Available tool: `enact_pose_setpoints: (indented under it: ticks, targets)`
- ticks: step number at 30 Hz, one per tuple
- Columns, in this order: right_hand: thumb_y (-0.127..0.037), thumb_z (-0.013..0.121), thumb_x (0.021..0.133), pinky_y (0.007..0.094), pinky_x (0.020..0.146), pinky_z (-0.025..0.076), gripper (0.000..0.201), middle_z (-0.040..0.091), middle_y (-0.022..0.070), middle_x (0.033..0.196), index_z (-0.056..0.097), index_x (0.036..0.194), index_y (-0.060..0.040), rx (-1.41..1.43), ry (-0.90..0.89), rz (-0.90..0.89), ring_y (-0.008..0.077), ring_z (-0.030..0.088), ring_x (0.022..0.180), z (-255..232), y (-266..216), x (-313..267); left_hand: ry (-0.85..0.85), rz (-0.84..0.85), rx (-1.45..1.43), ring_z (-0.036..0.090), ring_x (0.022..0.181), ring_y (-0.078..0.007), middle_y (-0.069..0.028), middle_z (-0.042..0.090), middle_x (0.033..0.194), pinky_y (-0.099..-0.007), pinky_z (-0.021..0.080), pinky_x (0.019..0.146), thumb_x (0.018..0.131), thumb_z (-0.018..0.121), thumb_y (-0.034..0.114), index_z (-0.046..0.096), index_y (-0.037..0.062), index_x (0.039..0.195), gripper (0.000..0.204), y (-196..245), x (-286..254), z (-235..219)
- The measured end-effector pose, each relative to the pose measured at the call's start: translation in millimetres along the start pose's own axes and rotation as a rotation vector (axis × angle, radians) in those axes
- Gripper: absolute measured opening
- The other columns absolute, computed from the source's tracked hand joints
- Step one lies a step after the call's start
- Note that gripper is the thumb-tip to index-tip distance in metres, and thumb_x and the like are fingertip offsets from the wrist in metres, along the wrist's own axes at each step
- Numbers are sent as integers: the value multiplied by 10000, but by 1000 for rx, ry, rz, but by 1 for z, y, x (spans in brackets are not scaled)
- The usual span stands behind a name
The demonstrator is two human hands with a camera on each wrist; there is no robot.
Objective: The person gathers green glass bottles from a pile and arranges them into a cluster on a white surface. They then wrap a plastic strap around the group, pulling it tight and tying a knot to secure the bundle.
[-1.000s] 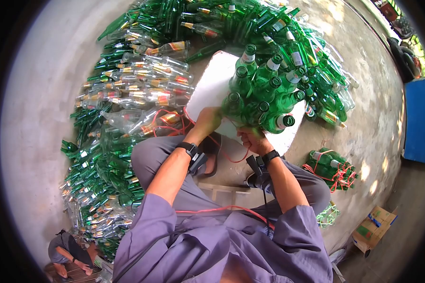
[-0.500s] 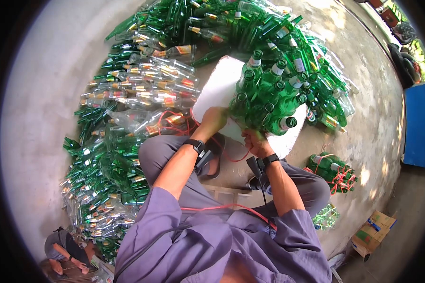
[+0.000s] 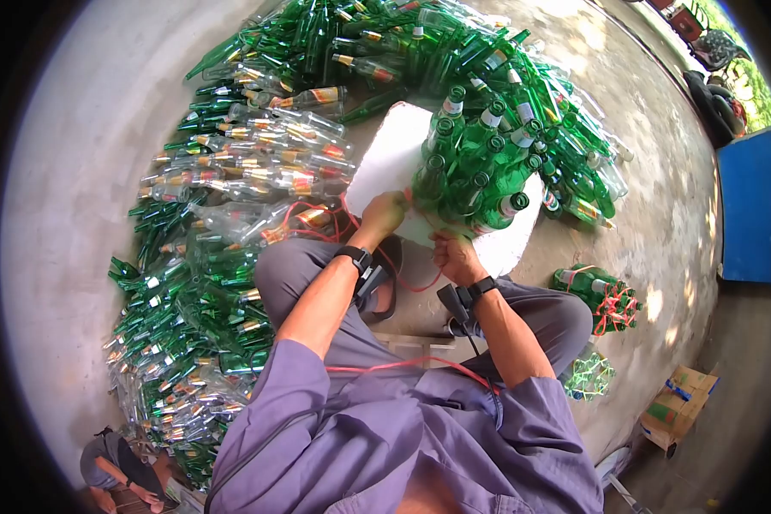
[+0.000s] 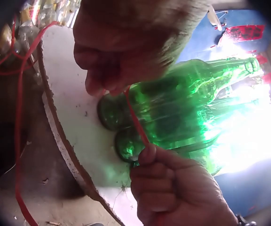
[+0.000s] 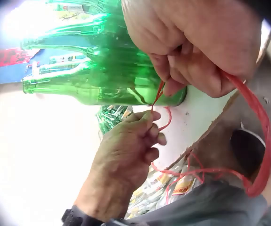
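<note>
A cluster of upright green bottles stands on a white board. At its near left side, my left hand pinches red twine, seen between thumb and fingers in the right wrist view, where the left hand is lower. My right hand, at the cluster's near edge, has curled fingers round the red twine, whose loose length hangs in a loop. The left wrist view shows a strand stretched across the lower bottles between the left hand and the right hand.
Clear bottles and green bottles lie piled at left, more green ones behind the board. A tied bundle lies at right, near a cardboard box. Another person is at lower left.
In the head view the bottles and board have shifted slightly with the camera. Both hands stay low beside the cluster with the twine, the right one now a little farther from the bottles.
</note>
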State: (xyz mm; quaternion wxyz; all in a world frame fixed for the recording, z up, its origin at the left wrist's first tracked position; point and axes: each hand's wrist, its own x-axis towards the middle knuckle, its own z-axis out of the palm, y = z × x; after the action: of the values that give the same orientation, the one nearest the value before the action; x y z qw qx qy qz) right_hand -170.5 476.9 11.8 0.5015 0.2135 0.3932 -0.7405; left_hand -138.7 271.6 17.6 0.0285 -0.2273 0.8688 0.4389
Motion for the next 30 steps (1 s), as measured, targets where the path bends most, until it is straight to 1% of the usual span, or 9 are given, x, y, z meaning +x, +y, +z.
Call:
enact_pose_setpoints:
  ticks: [1, 4, 8, 10, 14, 17, 20, 22, 30]
  targets:
    - [-169, 581, 938, 196, 415, 238, 152, 372, -88, 592, 552, 845, -53, 2, 0, 1, 39, 310, 463, 6, 3, -3, -23, -28, 14, 670, 616, -230, -120, 693, 734, -367, 511, 611, 862, 625, 192, 721, 41, 946, 197, 0, -2, -1]
    - [-178, 574, 949, 190, 407, 242, 156, 384, -89, 596, 562, 861, -49, 53, 29, 55, 36, 311, 458, 19, 9, -11, -108, -122, -120, 654, 576, -193, -106, 674, 699, -354, 503, 582, 845, 627, 191, 717, 39, 932, 197, -3, -5, 1]
    - [-179, 554, 960, 180, 397, 237, 155, 384, -87, 598, 568, 875, -51, 66, 24, 44, 33, 308, 454, 33, 19, -14, -137, -88, -115, 669, 613, -224, -121, 690, 721, -365, 512, 610, 825, 642, 229, 732, 47, 938, 232, -8, -7, 4]
    - [-181, 550, 963, 178, 394, 234, 155, 383, -86, 601, 568, 879, -52, 69, 37, 40, 31, 307, 453, 40, 25, -16, 12, 16, 125, 700, 782, -305, -115, 722, 823, -424, 527, 699, 815, 642, 302, 761, 115, 875, 230, -3, -11, 6]
    - [-191, 558, 965, 181, 395, 225, 165, 381, -91, 610, 602, 878, -58, 58, 46, 40, 32, 298, 453, 54, 39, -23, -14, -19, 126, 704, 815, -302, -106, 728, 850, -445, 528, 726, 802, 664, 318, 768, 124, 881, 233, 3, -15, 5]
    - [-210, 569, 969, 185, 397, 221, 183, 382, -95, 614, 625, 878, -61, 34, 43, 56, 34, 301, 460, 62, 44, -22, 32, -43, -40, 697, 711, -270, -105, 721, 777, -406, 521, 662, 797, 677, 285, 759, 82, 841, 223, -4, -15, 13]
    - [-220, 543, 983, 193, 404, 231, 205, 386, -85, 622, 624, 887, -58, 28, 13, 69, 39, 294, 463, 60, 49, -15, -93, -136, -402, 634, 559, -215, -112, 678, 666, -353, 480, 540, 812, 658, 186, 724, 4, 770, 199, -9, -12, 18]
    - [-218, 513, 995, 198, 410, 241, 217, 389, -73, 629, 613, 897, -52, 40, -7, 77, 43, 284, 461, 56, 53, -9, -144, -236, -738, 526, 471, -139, -64, 582, 589, -276, 375, 425, 831, 636, 36, 670, -30, 770, 96, -6, -14, 20]
    - [-208, 602, 922, 257, 522, 403, 116, 495, -14, 745, 590, 899, -95, -14, -38, -4, 106, 478, 640, 38, 65, -6, -178, -385, -861, 395, 406, -106, -11, 480, 543, -269, 273, 380, 846, 623, 58, 636, 13, 801, 65, 4, -17, 13]
